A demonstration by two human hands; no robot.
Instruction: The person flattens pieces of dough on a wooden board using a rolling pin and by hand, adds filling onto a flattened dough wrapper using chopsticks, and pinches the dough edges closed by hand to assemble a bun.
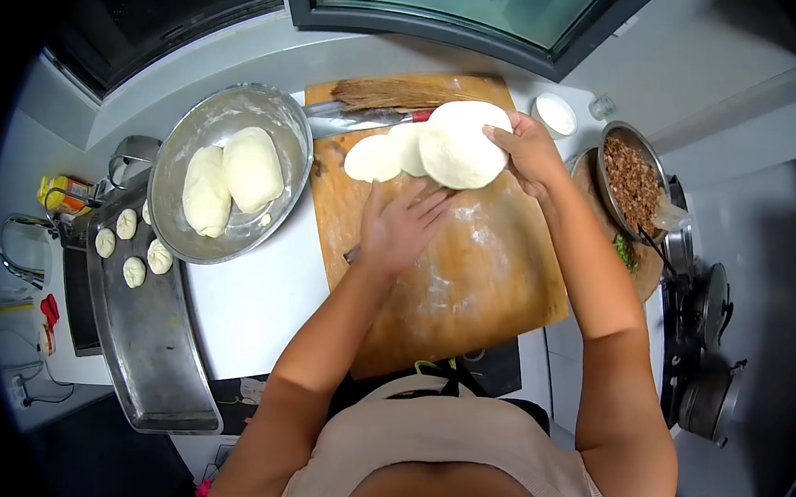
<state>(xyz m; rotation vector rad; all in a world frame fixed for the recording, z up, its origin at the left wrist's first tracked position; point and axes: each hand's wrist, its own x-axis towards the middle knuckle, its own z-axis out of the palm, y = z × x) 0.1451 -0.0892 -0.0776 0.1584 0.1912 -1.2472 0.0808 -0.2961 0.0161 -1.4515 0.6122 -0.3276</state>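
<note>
A round, flat dough wrapper [463, 147] is raised at the back of the wooden board [469, 281]. My right hand [532, 154] pinches its right edge, thumb on top. Beneath and left of it, a second dough round [408, 148] is partly covered, and a third dough round [374, 158] lies further left on the board. My left hand [403, 230], slightly blurred, is over the board just below these rounds with its fingers stretched out and nothing in it. Whether its fingertips touch the dough I cannot tell.
Left stands a metal bowl [303, 186] with two dough lumps [253, 170], partly over a tray [146, 351] with several filled buns [159, 257]. A broad blade [356, 123] and a bundle of brown bristles [386, 93] lie behind. A filling bowl [609, 132] and white dish [555, 115] stand right.
</note>
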